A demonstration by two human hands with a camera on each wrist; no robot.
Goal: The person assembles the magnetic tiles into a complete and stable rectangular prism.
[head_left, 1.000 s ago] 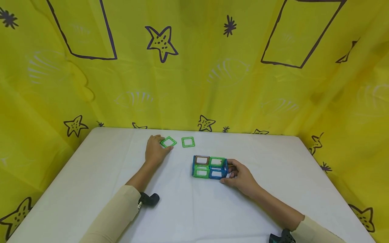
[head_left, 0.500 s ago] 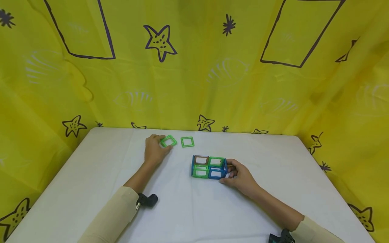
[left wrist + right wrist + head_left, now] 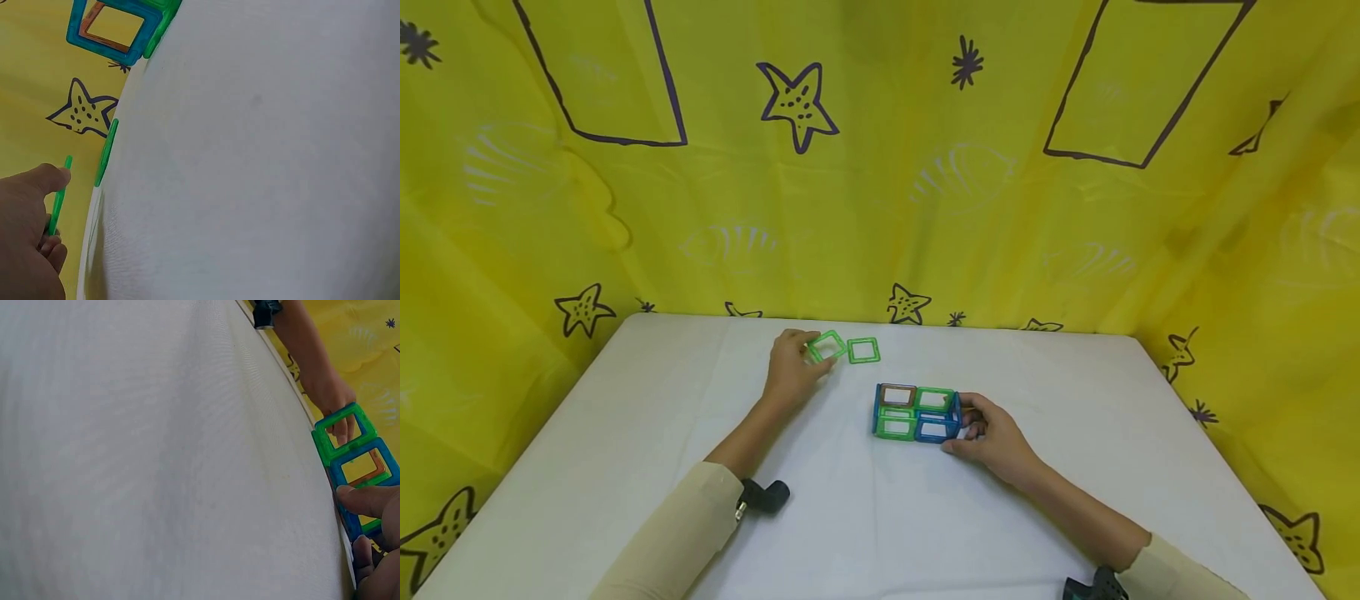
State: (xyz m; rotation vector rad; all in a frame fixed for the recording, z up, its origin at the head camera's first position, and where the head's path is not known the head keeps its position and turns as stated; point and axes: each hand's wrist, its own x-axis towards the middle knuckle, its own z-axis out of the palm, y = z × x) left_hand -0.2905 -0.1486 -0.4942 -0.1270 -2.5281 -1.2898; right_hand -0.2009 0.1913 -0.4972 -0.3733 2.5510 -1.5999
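Note:
My left hand (image 3: pixel 790 367) pinches a green square magnetic tile (image 3: pixel 822 337) by its edges, between thumb and fingers. In the left wrist view this tile (image 3: pixel 59 203) is seen edge-on, raised off the table. Just right of it, a second green square tile (image 3: pixel 863 361) lies flat. Nearer the middle stands a small box of joined magnetic tiles (image 3: pixel 915 410), with blue, green and brown frames. My right hand (image 3: pixel 1000 433) holds the box at its right end; in the right wrist view the thumb presses a blue tile (image 3: pixel 337 472).
A white cloth covers the table (image 3: pixel 865 517). Behind it and at both sides hangs a yellow curtain (image 3: pixel 865 200) printed with starfish and fish. Each wrist wears a black camera, such as the left one (image 3: pixel 765 496).
My left hand has lifted and tilted its green tile and moved it slightly right, close to the second green tile. The right hand and the box have stayed in place.

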